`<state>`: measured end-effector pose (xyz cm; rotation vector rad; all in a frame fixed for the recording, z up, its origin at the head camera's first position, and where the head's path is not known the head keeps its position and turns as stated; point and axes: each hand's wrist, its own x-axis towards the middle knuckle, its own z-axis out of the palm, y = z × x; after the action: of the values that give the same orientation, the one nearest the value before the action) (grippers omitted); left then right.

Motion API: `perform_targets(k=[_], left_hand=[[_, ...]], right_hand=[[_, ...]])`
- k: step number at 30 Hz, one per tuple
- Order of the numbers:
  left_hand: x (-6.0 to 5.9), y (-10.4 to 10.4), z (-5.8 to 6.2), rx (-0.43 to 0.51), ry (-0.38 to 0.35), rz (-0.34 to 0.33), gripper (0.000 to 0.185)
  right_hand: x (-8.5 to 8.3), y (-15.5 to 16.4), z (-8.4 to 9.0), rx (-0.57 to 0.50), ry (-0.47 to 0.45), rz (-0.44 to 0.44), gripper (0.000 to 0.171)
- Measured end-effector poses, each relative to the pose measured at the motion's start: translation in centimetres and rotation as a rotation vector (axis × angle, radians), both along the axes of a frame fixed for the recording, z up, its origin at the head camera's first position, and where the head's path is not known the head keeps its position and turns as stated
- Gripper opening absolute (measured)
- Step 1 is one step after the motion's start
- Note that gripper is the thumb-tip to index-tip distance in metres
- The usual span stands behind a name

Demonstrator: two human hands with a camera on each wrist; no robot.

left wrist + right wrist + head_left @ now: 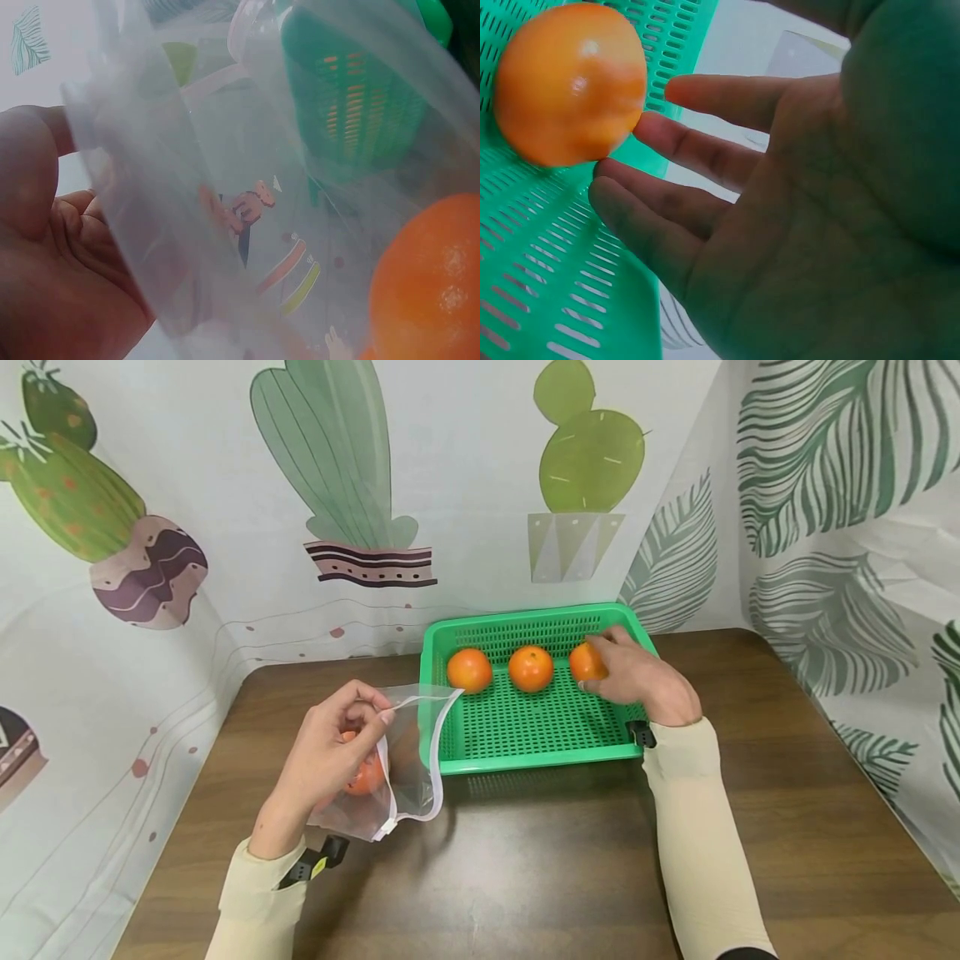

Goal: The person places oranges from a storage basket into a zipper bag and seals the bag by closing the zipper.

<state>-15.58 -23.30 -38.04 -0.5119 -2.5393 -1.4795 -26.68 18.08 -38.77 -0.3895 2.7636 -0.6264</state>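
Note:
A clear zip bag [411, 752] with a white slider hangs from my left hand [330, 752], its edge pinched between thumb and fingers. Inside the bag are orange fruits, one of them a big orange [431, 289] seen close in the left wrist view. My right hand [630, 672] reaches into the green basket [540, 764], over the orange [587, 662] at its right end. In the right wrist view the extended fingers [712, 157] come right up to that orange's side; the thumb is mostly out of sight.
Two more oranges, one at the left [469, 671] and one in the middle [531, 668], lie in the basket's back row. The basket stands at the back of a brown wooden table [540, 868], against a cloth wall [480, 485] printed with cacti and leaves.

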Motion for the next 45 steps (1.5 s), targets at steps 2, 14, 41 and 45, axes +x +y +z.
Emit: perform_targets(k=[2,14,41,45], left_hand=[[-0.04,0.01,-0.01,-0.002,0.001,0.002,0.009],[-0.2,0.23,0.05,0.0,0.008,-0.012,0.01],[-0.08,0.15,-0.11,-0.006,-0.027,-0.022,0.009],[0.02,0.15,-0.06,-0.004,-0.03,-0.025,0.007]], right_hand=[[0.0,0.03,-0.01,-0.002,0.002,-0.003,0.08],[0.02,0.12,0.17,0.007,0.009,0.043,0.064],[0.13,-0.28,-0.23,0.051,-0.079,0.144,0.058],[0.2,-0.27,-0.26,0.058,-0.108,0.141,0.062]])
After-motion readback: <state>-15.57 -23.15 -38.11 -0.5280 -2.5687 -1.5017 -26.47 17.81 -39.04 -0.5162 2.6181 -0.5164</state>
